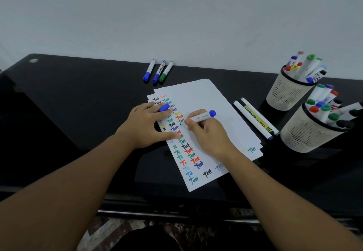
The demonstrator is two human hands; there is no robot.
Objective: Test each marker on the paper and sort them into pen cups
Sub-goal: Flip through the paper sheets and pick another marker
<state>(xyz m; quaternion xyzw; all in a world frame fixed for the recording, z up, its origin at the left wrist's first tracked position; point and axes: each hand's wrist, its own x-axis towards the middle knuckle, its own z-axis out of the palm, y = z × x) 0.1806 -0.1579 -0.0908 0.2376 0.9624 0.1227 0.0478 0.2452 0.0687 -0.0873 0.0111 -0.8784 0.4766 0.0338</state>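
- Black desk (78, 101) against a pale wall, with three capped markers (158, 71) lying near its far edge.
- Her left hand (146, 125) lies flat on the paper (208, 101), fingers fairly straight, a blue cap (164, 107) tucked between them.
- Right hand (208, 132) grips the uncapped marker (202, 116), tip down beside rows of coloured "Test" marks.
- Two markers (255, 119) lie just right of the sheet; two pen cups (288, 91) stand well to the right, both crowded.
- Risk, I'd say: the cap could slip and roll away, or the sheet could shift if that holding hand lifts mid-stroke.
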